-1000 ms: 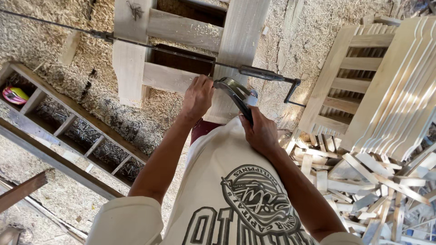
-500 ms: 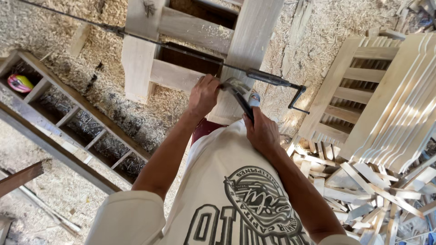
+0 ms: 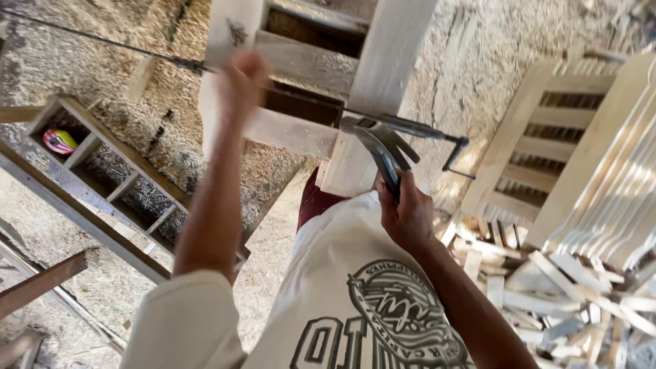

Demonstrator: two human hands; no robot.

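lifted now off the hammer head and raised, blurred, the left hand (image 3: 242, 82) over the pale rough-sawn wooden slatted frame (image 3: 301, 133); cannot tell how its fingers lie. wrapped tight by the right hand (image 3: 408, 215) at the handle, a dark steel claw hammer (image 3: 379, 150), head against the frame's upright where a long thin metal bar clamp (image 3: 410, 128) crosses. below, coarse sawdust floor (image 3: 137, 41), compartmented wooden nail tray (image 3: 116, 178), jumbled pale offcuts (image 3: 547, 287).
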